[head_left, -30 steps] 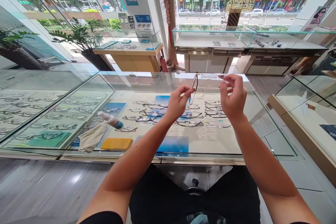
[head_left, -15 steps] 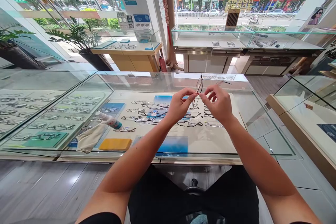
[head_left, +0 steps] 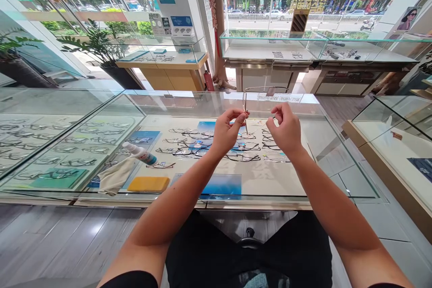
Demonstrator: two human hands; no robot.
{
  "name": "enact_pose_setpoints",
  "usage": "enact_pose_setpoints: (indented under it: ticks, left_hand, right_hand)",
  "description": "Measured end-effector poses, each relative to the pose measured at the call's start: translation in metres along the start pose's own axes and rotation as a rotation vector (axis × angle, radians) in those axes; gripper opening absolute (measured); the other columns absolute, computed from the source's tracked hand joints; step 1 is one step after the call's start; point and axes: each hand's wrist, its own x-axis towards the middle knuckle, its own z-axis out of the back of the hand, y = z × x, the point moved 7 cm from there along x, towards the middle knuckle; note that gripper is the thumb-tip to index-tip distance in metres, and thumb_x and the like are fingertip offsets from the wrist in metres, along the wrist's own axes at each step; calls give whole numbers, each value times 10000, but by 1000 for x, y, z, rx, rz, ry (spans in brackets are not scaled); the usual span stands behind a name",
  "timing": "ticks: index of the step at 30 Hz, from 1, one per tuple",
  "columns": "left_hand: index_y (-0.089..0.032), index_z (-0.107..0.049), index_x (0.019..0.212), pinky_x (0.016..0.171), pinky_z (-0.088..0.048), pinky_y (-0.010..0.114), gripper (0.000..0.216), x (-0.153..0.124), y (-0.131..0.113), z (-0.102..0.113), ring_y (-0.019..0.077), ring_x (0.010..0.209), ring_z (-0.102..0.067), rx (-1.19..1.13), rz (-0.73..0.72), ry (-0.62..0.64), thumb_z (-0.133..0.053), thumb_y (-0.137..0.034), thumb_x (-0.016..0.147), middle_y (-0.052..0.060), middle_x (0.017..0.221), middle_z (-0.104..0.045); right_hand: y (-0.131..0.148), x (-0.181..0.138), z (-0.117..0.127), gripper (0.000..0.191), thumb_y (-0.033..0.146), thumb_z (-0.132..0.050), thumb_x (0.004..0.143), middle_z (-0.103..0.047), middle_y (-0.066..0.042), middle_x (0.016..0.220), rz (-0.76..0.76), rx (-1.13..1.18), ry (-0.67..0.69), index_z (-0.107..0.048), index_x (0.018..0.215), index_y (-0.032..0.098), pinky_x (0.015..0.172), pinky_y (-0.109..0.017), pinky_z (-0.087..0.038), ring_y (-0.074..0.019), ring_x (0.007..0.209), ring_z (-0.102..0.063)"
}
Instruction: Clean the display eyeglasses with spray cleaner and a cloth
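My left hand (head_left: 227,130) pinches a pair of eyeglasses (head_left: 245,103) between thumb and fingers above the glass counter. The thin frame is held edge-on, with one temple stretching right across its top. My right hand (head_left: 285,130) hovers to the right, apart from the left one. Its fingers are curled, with a gap between thumb and forefinger, and I see nothing held there. Below both hands, several eyeglasses (head_left: 245,157) lie in rows in the display counter.
On the counter's left part are a white spray bottle (head_left: 140,154), a beige cloth (head_left: 116,177) and a yellow case (head_left: 148,184). The counter's glass edge (head_left: 256,196) runs in front of me. More showcases (head_left: 270,49) stand by the window, and another (head_left: 391,144) is at the right.
My right hand has come off the eyeglasses and moved slightly right. My left hand has shifted a little left with the eyeglasses, which have turned edge-on.
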Motion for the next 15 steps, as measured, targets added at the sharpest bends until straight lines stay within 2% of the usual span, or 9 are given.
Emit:
enact_pose_setpoints:
  ticks: [5,11,15]
  left_hand:
    - [-249,-742,1035,861,-709,377,407,3,1,8,210,1077,-783,-34,-7,-57,-786,-650,984,96,1130,-825]
    - [-243,-735,1033,859,-707,377,398,5,1,10,213,1073,-774,-38,-18,-66,-789,-635,988,97,1117,-807]
    - [-240,-744,987,823,-688,359,391,2,-8,3,233,1132,-738,35,-56,4,-778,-630,995,111,1198,-760]
  right_hand:
    - [-2,1,-3,176,202,-594,839,-512,35,777,5,-49,49,-542,992,270,692,-335,-366,-171,682,-474]
    - [-1,0,-10,251,147,-609,800,-608,-3,863,31,-85,123,-611,1027,254,814,-381,-430,-204,789,-552]
    - [15,-6,-12,156,297,-676,932,-695,-46,964,171,47,121,-690,1081,252,906,-427,-503,-250,917,-628]
